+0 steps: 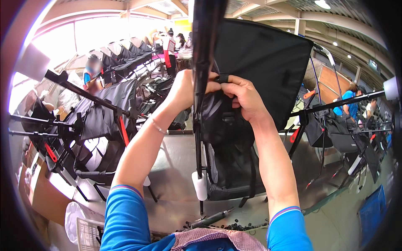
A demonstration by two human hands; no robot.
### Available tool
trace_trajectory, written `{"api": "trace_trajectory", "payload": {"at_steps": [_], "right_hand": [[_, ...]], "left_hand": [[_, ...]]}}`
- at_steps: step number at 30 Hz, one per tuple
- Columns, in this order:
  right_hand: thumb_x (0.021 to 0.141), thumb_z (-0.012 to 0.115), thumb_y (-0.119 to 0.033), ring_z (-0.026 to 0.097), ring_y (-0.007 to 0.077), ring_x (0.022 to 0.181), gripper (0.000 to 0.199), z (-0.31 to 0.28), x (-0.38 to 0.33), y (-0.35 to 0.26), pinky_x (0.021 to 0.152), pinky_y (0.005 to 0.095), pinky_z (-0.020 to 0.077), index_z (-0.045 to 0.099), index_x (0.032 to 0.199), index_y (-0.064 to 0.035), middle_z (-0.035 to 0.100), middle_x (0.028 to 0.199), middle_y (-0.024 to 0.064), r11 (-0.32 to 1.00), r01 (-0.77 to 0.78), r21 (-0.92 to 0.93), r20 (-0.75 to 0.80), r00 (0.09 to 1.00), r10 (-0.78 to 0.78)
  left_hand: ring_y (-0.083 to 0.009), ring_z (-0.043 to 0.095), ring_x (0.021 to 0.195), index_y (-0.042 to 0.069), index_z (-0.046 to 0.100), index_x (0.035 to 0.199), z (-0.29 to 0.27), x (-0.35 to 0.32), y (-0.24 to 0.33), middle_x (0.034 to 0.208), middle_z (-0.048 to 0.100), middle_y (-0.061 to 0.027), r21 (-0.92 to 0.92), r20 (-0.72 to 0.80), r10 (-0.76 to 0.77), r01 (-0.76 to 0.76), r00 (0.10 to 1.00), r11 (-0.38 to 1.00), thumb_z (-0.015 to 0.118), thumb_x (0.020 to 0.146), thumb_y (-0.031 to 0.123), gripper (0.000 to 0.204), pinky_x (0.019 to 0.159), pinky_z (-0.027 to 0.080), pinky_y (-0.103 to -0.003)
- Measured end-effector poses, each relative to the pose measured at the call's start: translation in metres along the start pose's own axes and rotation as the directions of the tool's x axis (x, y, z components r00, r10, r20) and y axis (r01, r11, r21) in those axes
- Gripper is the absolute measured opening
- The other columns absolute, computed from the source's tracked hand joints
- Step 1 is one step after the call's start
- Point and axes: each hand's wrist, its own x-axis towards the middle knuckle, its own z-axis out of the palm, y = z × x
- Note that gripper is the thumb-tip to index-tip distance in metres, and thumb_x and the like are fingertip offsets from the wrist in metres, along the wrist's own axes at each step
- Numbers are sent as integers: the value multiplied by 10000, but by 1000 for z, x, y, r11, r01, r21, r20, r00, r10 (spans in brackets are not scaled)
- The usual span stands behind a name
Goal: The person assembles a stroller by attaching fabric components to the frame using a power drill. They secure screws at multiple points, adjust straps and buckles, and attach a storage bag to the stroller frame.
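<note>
In front of me stands a black stroller with a large black fabric canopy and a dark upright frame tube. My left hand reaches behind that tube, which hides part of it. Its fingertips come out on the other side, pinched at a short black strap with a ribbed surface. My right hand grips the strap's other side between thumb and forefinger, its remaining fingers curled. Below the hands hang a black buckle and the dark fabric seat. A white sleeve covers the tube's lower end.
Another black stroller with red straps stands at left, more at right. A power screwdriver lies by scattered small black parts on the near edge. A white basket sits lower left. Co-workers are farther off.
</note>
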Motion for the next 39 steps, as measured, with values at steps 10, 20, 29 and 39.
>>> {"api": "trace_trajectory", "payload": {"at_steps": [10,20,29,39], "right_hand": [[839,699,-320,646,357,706,274,-78,-46,-19,607,413,487,694,855,-46,638,715,172,294,152,-944,1,890,-457],[849,680,-388,655,226,622,304,-100,-17,-16,525,346,517,630,726,-115,613,680,32,-329,-2,-944,240,678,-695],[753,749,-231,589,276,996,273,-49,-6,53,826,414,463,649,976,-109,617,995,67,-5,150,-989,120,764,-634],[952,604,-352,495,301,1208,485,-234,-267,182,1034,409,366,542,1273,7,570,1264,172,562,-421,-712,-702,465,-540]], "left_hand": [[-138,655,600,-12,672,847,-33,0,-72,705,652,-69,-365,-408,-435,294,802,884,638,878,91,112,542,531,-254],[-88,508,495,21,549,857,-71,-164,-91,572,529,-27,-222,-781,-310,223,542,949,569,952,75,112,488,396,-222],[-101,509,430,20,578,930,-34,-336,-119,658,573,-42,56,-636,-514,699,575,713,623,906,69,71,408,386,-264],[-114,512,1065,52,403,1427,130,-271,-33,1224,549,-52,-547,36,-606,523,795,654,515,984,153,468,900,429,-262]]}}
